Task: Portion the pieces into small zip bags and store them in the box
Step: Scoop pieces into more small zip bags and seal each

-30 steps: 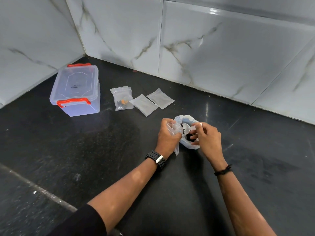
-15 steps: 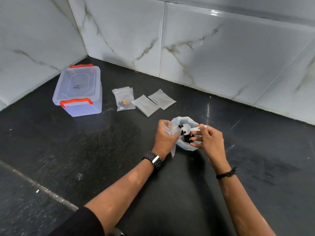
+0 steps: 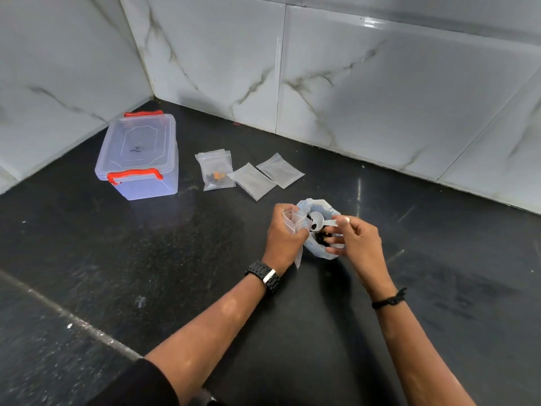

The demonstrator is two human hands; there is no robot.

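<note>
Left hand (image 3: 285,230) grips a small zip bag (image 3: 292,219) — right hand (image 3: 358,241) pinches a white spoon (image 3: 317,220) of dark pieces over the open pouch (image 3: 317,247) between the hands.

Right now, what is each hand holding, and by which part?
Left hand grips a small zip bag near its mouth; right hand pinches a white spoon by its handle.

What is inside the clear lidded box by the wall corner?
The box has its lid on. Through the lid only a small dark mark shows; whether it is on the lid or inside is unclear. No filled bags are visible.
</note>
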